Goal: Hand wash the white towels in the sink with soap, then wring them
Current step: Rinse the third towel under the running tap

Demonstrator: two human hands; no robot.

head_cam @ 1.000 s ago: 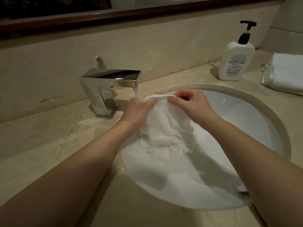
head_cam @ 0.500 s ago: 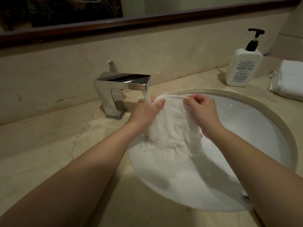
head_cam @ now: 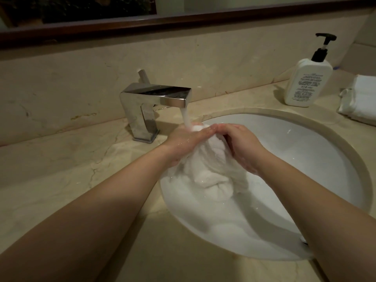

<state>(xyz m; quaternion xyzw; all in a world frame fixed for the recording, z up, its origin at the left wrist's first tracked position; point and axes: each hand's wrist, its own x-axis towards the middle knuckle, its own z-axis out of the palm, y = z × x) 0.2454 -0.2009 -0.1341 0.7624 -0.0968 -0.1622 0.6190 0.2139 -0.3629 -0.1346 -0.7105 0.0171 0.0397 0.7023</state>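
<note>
A wet white towel [head_cam: 209, 169] hangs bunched over the left part of the white oval sink [head_cam: 305, 159]. My left hand [head_cam: 187, 142] grips its upper left side, right under the running water. My right hand [head_cam: 242, 145] is closed on the towel's upper right side, close against the left hand. The towel's top pokes out between both hands into the stream. Its lower folds droop into the basin. A white pump soap bottle [head_cam: 307, 80] stands on the counter at the back right.
A square chrome faucet [head_cam: 150, 104] stands left of the sink with water pouring from its spout. A folded white towel [head_cam: 360, 98] lies at the counter's far right edge. The beige marble counter [head_cam: 61, 176] surrounds the basin, with a mirror frame above the backsplash.
My hands have come together, gathering the spread top edge of the towel into a bunch under the stream. The view has shifted left.
</note>
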